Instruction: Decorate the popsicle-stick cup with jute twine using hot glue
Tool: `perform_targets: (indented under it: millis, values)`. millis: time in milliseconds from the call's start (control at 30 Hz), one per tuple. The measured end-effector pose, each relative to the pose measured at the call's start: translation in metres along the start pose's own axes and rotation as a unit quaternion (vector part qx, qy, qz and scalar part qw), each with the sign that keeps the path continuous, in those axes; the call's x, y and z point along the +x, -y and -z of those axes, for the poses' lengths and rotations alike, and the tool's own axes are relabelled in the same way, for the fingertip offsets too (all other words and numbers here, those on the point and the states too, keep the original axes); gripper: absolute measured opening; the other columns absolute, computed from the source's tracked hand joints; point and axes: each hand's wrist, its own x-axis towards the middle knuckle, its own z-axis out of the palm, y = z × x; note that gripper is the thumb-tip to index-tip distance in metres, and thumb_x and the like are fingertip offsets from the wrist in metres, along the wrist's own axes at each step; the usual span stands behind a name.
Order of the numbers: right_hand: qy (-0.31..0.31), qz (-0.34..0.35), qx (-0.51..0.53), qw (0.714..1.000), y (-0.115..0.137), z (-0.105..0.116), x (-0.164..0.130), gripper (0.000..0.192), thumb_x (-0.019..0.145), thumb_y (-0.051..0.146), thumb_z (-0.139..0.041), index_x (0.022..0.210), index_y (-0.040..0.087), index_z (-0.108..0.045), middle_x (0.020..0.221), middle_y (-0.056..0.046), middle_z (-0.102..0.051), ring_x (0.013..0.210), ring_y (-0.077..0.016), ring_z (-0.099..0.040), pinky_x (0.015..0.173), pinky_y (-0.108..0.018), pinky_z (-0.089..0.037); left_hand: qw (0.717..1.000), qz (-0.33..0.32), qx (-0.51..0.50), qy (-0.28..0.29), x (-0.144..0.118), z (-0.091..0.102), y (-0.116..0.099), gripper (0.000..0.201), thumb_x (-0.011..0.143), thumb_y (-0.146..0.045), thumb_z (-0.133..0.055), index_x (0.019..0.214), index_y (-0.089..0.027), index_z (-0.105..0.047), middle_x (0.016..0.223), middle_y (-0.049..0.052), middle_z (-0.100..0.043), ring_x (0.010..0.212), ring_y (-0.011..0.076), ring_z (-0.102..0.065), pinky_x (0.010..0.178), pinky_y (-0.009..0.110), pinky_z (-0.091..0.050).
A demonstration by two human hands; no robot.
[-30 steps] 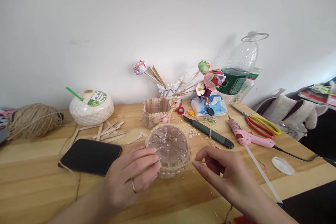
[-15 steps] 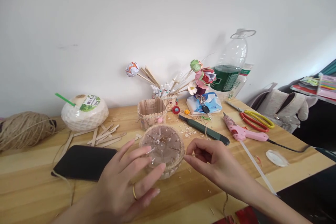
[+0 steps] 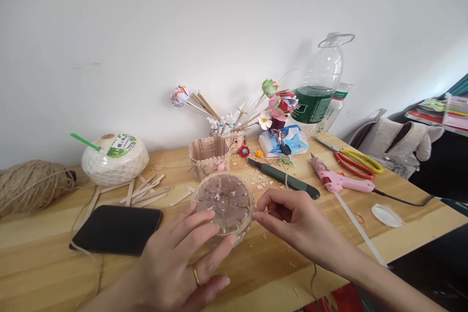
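A round clear plastic container base (image 3: 224,200), edged with twine and ringed by short wooden pieces, stands bottom up before me. My left hand (image 3: 190,248) lies over its near left edge, fingers spread and fingertips touching the plastic and rim. Thumb and forefinger of my right hand (image 3: 287,214) are pinched together at the right rim on a strand of twine, mostly hidden by the fingers. Farther down, a loose length of twine (image 3: 313,280) hangs below that hand.
A black phone (image 3: 117,229), craft sticks (image 3: 146,189) and a twine ball (image 3: 34,185) lie left. Behind is a wooden-stick basket (image 3: 209,156). A green utility knife (image 3: 283,178), pink glue gun (image 3: 340,183) and scissors (image 3: 356,163) lie right.
The view has shifted slightly. My left hand's fingers have moved a little closer around the near rim; my right hand stays pinched at the right edge.
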Motion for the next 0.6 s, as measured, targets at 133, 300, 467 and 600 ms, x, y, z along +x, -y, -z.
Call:
perform_targets:
  millis: [133, 300, 467, 600]
  values:
    - [-0.011, -0.002, -0.004, 1.000, -0.002, 0.000, 0.001, 0.021, 0.083, 0.036, -0.060, 0.073, 0.018, -0.061, 0.056, 0.004, -0.050, 0.051, -0.0079, -0.040, 0.047, -0.021, -0.028, 1.000, 0.002, 0.007, -0.004, 0.000, -0.001, 0.000, 0.031, 0.090, -0.034, -0.050, 0.115, -0.021, -0.063, 0.100, 0.005, -0.063, 0.108, 0.0211, -0.057, 0.099, 0.042, -0.047]
    - [0.000, -0.007, 0.005, 1.000, -0.001, 0.002, 0.002, 0.020, 0.085, 0.034, -0.057, 0.075, 0.017, -0.060, 0.062, 0.002, -0.056, 0.055, -0.0088, -0.044, 0.049, -0.022, -0.032, 1.000, -0.006, 0.022, 0.002, 0.001, 0.000, 0.003, 0.033, 0.090, -0.037, -0.050, 0.119, -0.025, -0.061, 0.100, 0.004, -0.063, 0.104, 0.0198, -0.059, 0.098, 0.039, -0.047]
    - [-0.016, 0.001, -0.021, 1.000, -0.001, 0.005, 0.004, 0.021, 0.085, 0.035, -0.058, 0.073, 0.018, -0.061, 0.061, 0.002, -0.057, 0.054, -0.0092, -0.045, 0.049, -0.022, -0.033, 1.000, 0.005, 0.021, 0.011, 0.010, 0.000, -0.001, 0.044, 0.090, -0.043, -0.046, 0.127, -0.020, -0.055, 0.119, 0.011, -0.058, 0.110, 0.0209, -0.056, 0.097, 0.036, -0.046]
    - [-0.020, 0.010, -0.040, 0.999, -0.004, 0.008, 0.007, 0.021, 0.085, 0.037, -0.059, 0.075, 0.018, -0.062, 0.063, 0.002, -0.058, 0.057, -0.0098, -0.047, 0.051, -0.022, -0.034, 0.998, 0.049, -0.022, 0.027, 0.017, -0.002, -0.007, 0.043, 0.094, -0.040, -0.042, 0.128, -0.017, -0.053, 0.119, 0.010, -0.062, 0.108, 0.0215, -0.056, 0.100, 0.040, -0.041]
